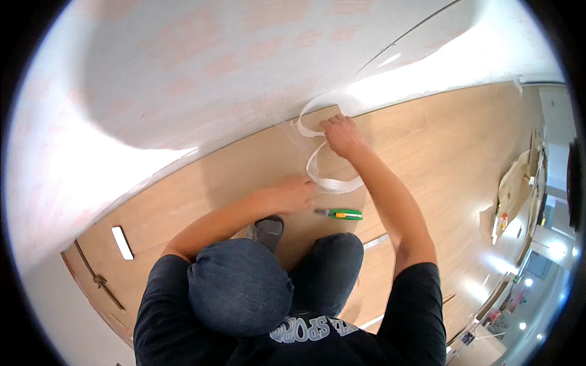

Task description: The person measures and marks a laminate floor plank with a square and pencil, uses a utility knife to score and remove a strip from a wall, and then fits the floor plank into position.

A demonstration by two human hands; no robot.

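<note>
Well, the thin white curly strip [334, 185], prob. paper or plastic, is by the white wall [226, 73], over the tan wood-look floor [439, 146]. It makes two loops: a small one up near the wall and a big one lower down. Can't tell how much of it lies flat. It looks v. light and soft, so it should bend w/ no push. It may be a bit slick, and could twist, crease or rip if pulled hard, so go easy. Best place to grab is prob. b/w the two loops, w/ thumb + finger, b/c the loose bends would just flop abt.

R hand [343, 135] is at that spot. Its fingers are curled in and seem to pinch the strip, but the thumb is hard to see. L hand [293, 194] is low over the floor, just beside the big loop. It's blurry, so can't tell if its fingers are spread or pressed together, or if they touch the strip. A green and yellow plastic cutter knife [346, 214] lies just right of L hand, w/ no hand on it.
</note>
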